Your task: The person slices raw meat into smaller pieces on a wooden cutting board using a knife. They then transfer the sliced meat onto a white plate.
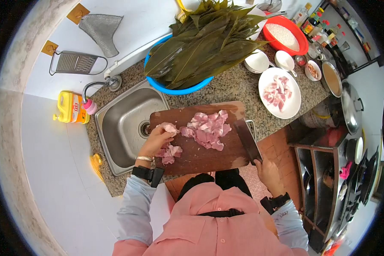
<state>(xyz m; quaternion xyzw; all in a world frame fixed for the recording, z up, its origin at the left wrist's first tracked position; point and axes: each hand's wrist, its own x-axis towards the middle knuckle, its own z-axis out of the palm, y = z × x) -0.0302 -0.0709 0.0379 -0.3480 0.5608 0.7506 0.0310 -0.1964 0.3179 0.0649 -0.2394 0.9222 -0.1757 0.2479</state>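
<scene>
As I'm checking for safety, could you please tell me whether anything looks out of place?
The cutting board looks oddly placed: its left end covers part of the sink, and its near right corner appears to jut past the countertop.

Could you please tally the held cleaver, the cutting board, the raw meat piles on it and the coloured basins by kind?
Cleaver, in the right hand: 1
Cutting board: 1
Larger meat pile and smaller meat pile: 2
Blue basin and red basin: 2
Total: 6
</scene>
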